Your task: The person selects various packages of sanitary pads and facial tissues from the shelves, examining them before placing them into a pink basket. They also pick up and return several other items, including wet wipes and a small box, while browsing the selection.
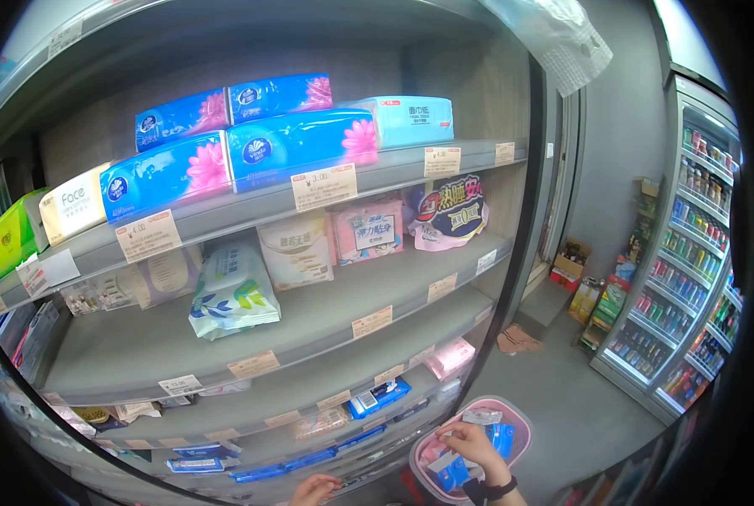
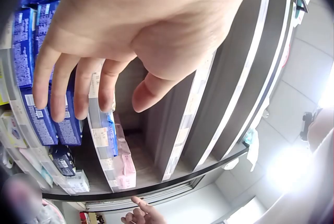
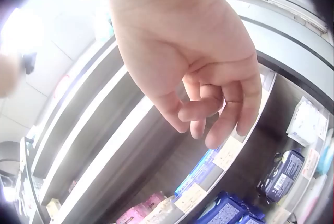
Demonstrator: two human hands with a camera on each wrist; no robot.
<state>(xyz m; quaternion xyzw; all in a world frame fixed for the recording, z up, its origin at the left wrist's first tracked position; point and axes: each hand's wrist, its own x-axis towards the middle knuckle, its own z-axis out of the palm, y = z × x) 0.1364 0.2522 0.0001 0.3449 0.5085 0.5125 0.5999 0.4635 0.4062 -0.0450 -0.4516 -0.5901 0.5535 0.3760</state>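
My left hand (image 1: 316,489) is low in front of the bottom shelves in the head view. Its fingers (image 2: 81,88) hang spread and relaxed in the left wrist view, holding nothing. The right hand (image 1: 471,444) is over a pink basket (image 1: 525,423), which stands on the floor beside the shelf unit. In the right wrist view its fingers (image 3: 224,125) curl loosely, with nothing seen between them. Blue-and-white packs (image 1: 502,440) lie inside the basket, partly covered by the hand. Closest to the hands on the lower shelves are a blue pack (image 1: 379,398) and a pink pack (image 1: 451,358).
Upper shelves carry blue tissue packs (image 1: 297,143), a green-and-white wipes pack (image 1: 234,291) and a dark pouch (image 1: 449,211), with price tags (image 1: 322,187) along the edges. A glass-door drinks fridge (image 1: 681,244) and cardboard boxes (image 1: 569,268) stand at the right. Grey floor (image 1: 537,375) lies between.
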